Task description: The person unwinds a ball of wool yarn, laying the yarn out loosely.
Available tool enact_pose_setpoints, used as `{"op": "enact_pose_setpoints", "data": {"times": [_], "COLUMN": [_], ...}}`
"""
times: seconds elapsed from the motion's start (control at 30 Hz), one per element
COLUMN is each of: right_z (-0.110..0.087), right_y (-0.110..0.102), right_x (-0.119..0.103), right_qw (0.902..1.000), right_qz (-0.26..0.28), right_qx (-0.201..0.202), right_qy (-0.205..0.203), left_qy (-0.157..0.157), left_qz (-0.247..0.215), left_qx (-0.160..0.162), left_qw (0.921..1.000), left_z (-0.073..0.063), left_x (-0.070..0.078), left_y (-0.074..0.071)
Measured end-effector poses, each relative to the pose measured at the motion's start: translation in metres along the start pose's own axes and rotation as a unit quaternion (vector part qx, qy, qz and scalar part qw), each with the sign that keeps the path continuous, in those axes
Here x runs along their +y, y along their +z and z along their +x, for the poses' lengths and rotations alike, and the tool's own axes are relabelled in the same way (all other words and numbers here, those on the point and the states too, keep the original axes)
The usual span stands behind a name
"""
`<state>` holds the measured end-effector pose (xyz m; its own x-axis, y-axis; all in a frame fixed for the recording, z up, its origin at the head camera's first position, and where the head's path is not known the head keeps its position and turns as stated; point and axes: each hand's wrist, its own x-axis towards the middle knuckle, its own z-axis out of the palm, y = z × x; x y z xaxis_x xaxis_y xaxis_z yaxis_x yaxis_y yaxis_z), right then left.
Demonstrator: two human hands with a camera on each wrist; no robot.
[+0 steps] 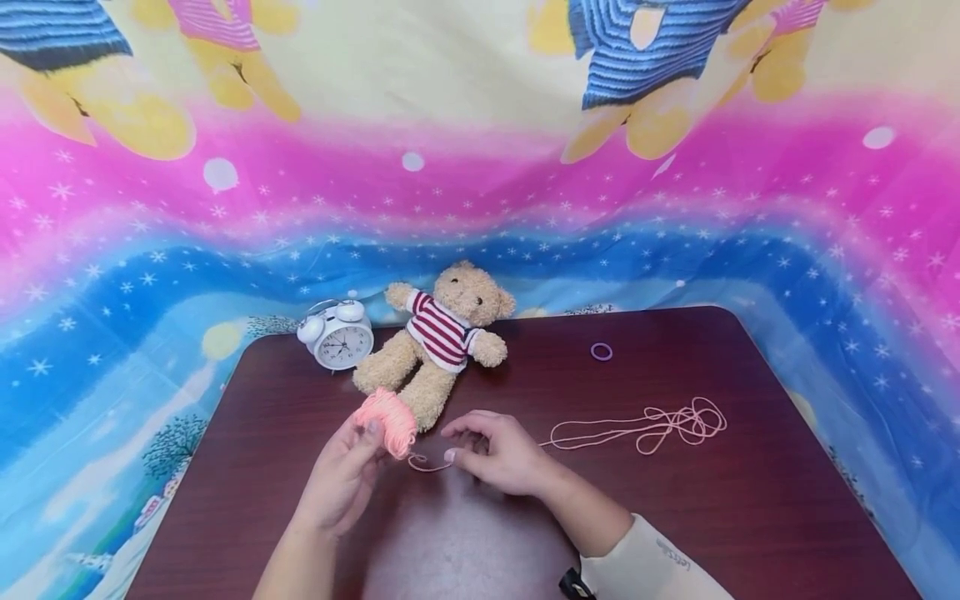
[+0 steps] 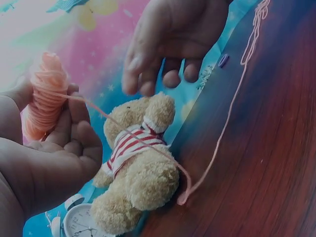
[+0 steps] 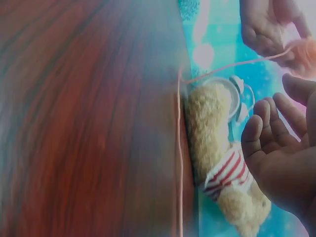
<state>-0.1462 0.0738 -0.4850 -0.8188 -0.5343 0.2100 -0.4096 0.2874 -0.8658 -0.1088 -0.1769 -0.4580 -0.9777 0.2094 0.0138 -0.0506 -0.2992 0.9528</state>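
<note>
My left hand (image 1: 347,471) grips a small skein of peach-pink yarn (image 1: 387,423), thumb across its front, held up in front of the teddy bear's legs. In the left wrist view the wound strands of the yarn (image 2: 48,98) show between thumb and fingers. One strand (image 2: 133,136) runs from it down to the table and on to the right. To the right of the skein is my right hand (image 1: 501,454), its fingers loosely bent. The right wrist view shows nothing between the fingers of the right hand (image 3: 281,143); the strand (image 3: 179,148) passes beside it.
A teddy bear (image 1: 442,329) in a red-and-white striped shirt leans at the table's back, beside a white alarm clock (image 1: 342,343). Loose loops of yarn (image 1: 678,423) lie on the dark table (image 1: 750,517) at right, with a purple ring (image 1: 602,352) behind. A printed cloth (image 1: 480,192) surrounds the table.
</note>
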Motion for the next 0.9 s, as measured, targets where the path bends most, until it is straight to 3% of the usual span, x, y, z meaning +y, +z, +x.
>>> {"op": "enact_pose_setpoints", "data": {"times": [0.17, 0.43, 0.53, 0.9], "right_z": [0.005, 0.011, 0.010, 0.001], "right_y": [0.012, 0.026, 0.027, 0.016], "right_x": [-0.004, -0.009, -0.009, -0.012], "right_qw": [0.9988, 0.9995, 0.9997, 0.9997], "right_qz": [0.044, 0.019, 0.013, 0.014], "right_qx": [-0.024, -0.019, -0.009, 0.003], "right_qy": [0.001, -0.016, -0.018, -0.021], "left_qy": [0.003, 0.015, 0.010, 0.000], "left_qz": [-0.024, -0.034, -0.028, 0.016], "left_qx": [-0.021, -0.038, -0.026, 0.064], "left_qw": [0.9995, 0.9986, 0.9992, 0.9978], "left_z": [0.002, 0.004, 0.004, 0.004], "left_x": [-0.002, 0.000, 0.000, -0.001], "left_y": [0.007, 0.012, 0.012, 0.002]}}
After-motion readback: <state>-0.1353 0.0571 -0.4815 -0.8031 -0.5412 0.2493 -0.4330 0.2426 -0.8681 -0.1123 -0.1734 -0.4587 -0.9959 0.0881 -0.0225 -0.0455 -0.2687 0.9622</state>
